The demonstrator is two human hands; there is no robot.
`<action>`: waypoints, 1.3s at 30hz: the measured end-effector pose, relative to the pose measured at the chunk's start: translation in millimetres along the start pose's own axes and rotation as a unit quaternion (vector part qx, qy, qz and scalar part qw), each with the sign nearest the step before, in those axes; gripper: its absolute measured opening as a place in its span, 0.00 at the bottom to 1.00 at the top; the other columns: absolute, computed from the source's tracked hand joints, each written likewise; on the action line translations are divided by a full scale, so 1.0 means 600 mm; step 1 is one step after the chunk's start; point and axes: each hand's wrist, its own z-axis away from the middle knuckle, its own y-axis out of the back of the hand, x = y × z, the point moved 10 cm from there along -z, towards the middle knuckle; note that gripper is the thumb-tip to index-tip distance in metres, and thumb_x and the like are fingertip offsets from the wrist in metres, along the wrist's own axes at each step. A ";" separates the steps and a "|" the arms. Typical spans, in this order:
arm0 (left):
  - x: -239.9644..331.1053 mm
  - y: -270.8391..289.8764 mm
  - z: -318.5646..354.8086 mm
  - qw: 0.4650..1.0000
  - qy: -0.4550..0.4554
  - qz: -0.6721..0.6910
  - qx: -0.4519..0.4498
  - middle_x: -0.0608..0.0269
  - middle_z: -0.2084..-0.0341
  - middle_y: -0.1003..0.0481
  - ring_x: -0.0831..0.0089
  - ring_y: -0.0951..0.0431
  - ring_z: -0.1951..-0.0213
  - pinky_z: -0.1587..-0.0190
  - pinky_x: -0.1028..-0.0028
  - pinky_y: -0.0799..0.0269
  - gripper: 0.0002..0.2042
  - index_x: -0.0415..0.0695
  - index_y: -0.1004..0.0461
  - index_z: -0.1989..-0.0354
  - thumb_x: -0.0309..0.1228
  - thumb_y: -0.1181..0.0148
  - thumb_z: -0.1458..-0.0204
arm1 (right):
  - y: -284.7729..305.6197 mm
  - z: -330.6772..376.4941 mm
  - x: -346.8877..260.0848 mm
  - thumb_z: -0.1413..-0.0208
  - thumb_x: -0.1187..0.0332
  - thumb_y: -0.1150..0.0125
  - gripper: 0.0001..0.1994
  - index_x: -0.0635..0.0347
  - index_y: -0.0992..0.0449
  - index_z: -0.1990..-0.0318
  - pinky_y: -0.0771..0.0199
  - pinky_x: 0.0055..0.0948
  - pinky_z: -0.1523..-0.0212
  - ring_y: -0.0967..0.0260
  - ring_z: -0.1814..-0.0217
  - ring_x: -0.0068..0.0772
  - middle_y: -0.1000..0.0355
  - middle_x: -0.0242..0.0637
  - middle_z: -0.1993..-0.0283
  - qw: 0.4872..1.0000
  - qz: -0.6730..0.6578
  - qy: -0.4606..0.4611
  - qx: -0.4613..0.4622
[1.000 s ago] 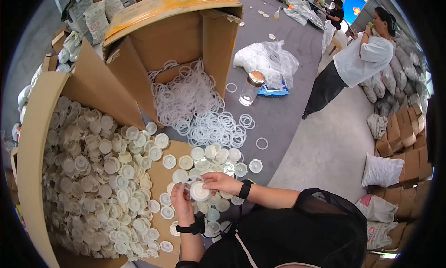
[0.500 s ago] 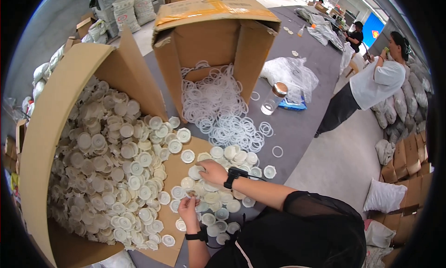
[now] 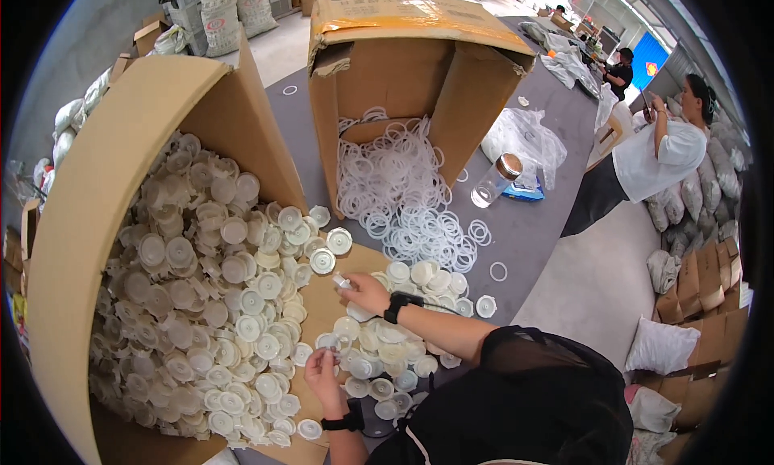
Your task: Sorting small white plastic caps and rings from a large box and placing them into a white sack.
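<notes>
I see little bare room near my hands. My left hand [image 3: 321, 374] sits on the cardboard flap [image 3: 322, 304], hemmed on its left by the heap of white caps [image 3: 201, 296] spilling from the big tipped box [image 3: 105, 223]. My right hand [image 3: 363, 291] is boxed in by the smaller cap pile [image 3: 395, 344] under and beyond it. Ahead, the white rings [image 3: 403, 199] pour from the second box [image 3: 419, 70], blocking the way forward. The open passage lies toward the table's right edge: bare grey tabletop [image 3: 532, 231] between the rings and the edge, broken only by a clear jar [image 3: 493, 181] and a plastic bag [image 3: 524, 138] farther back.
</notes>
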 end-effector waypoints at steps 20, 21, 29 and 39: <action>0.055 -0.109 0.086 0.993 -0.062 0.081 -0.067 0.66 0.77 0.30 0.83 0.34 0.80 0.80 0.86 0.39 0.03 0.40 0.32 0.71 0.25 0.48 0.53 | 0.003 0.236 -0.078 0.46 0.64 0.53 0.16 0.62 0.38 0.53 0.33 0.24 0.61 0.36 0.59 0.22 0.35 0.33 0.58 0.843 -0.517 -0.077 -0.123; 0.058 -0.113 0.094 0.993 -0.063 0.087 -0.052 0.65 0.77 0.31 0.84 0.36 0.80 0.79 0.87 0.41 0.02 0.40 0.33 0.71 0.24 0.48 0.53 | 0.012 0.241 -0.077 0.47 0.64 0.53 0.15 0.62 0.37 0.54 0.33 0.22 0.62 0.36 0.60 0.20 0.34 0.32 0.59 0.861 -0.493 -0.056 -0.110; 0.053 -0.166 0.156 0.985 -0.075 0.061 -0.143 0.67 0.74 0.32 0.83 0.33 0.75 0.74 0.85 0.38 0.04 0.41 0.35 0.68 0.25 0.50 0.52 | 0.052 0.293 -0.078 0.46 0.62 0.54 0.13 0.59 0.35 0.58 0.33 0.22 0.64 0.36 0.62 0.19 0.34 0.29 0.62 0.840 -0.533 -0.053 -0.092; 0.025 -0.208 0.167 0.988 -0.046 0.082 -0.119 0.68 0.74 0.34 0.82 0.34 0.73 0.70 0.84 0.38 0.04 0.42 0.37 0.69 0.23 0.50 0.53 | 0.049 0.330 -0.034 0.48 0.60 0.57 0.10 0.54 0.34 0.64 0.33 0.26 0.68 0.34 0.67 0.23 0.32 0.29 0.67 0.742 -0.626 -0.213 -0.113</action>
